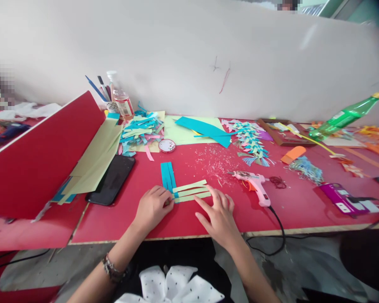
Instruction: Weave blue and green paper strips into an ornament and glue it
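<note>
Blue paper strips [168,175] lie upright on the red table [189,219], crossed at their lower end by pale green strips [191,191] running to the right. My left hand [153,206] is curled with its fingers pinching the strips where blue and green cross. My right hand [219,212] lies flat, fingers stretched out, with its fingertips pressing the right ends of the green strips.
A pink glue gun [255,185] with a black cord lies right of my hands. A black phone [112,179] and green paper sheets [96,155] lie left, beside a tilted red board [38,160]. Paper scraps [142,128], woven strips [249,141], a green bottle [344,118] and a purple tool [341,198] lie farther off.
</note>
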Available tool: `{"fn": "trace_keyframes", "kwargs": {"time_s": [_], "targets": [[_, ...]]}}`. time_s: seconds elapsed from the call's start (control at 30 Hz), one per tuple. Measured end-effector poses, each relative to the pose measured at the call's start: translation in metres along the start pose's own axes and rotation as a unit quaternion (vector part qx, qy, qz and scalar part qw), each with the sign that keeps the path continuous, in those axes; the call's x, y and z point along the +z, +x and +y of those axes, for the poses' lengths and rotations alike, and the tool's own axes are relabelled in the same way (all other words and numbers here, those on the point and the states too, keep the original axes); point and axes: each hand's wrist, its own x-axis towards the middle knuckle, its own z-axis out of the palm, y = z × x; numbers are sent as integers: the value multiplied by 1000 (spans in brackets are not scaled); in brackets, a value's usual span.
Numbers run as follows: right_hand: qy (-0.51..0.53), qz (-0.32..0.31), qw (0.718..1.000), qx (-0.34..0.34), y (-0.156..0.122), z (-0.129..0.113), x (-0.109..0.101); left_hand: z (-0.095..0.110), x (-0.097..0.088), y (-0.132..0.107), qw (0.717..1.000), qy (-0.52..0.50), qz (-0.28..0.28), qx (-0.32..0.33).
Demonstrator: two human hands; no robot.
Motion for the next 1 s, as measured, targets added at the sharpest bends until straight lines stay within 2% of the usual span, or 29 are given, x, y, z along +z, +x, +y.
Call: {"fn": "trace_keyframes", "kwargs": {"time_s": [0.3, 0.47, 0.57, 0.73, 1.0], "targets": [[-49, 72, 995, 45, -7, 32, -3, 0, 0, 0, 1000, 0, -2, -1], [-9, 137, 990, 37, 8, 32, -1, 0, 0, 0, 1000, 4, -1, 3], [21, 101, 995, 7, 28, 22, 0, 0, 0, -1, 1000, 8, -8, -1], [1, 29, 998, -47, 62, 7, 1, 0, -1, -1, 1000, 7, -16, 3], [47, 25, 996, -75, 85, 9, -15, 0, -5, 2, 999, 14, -32, -17]]}}
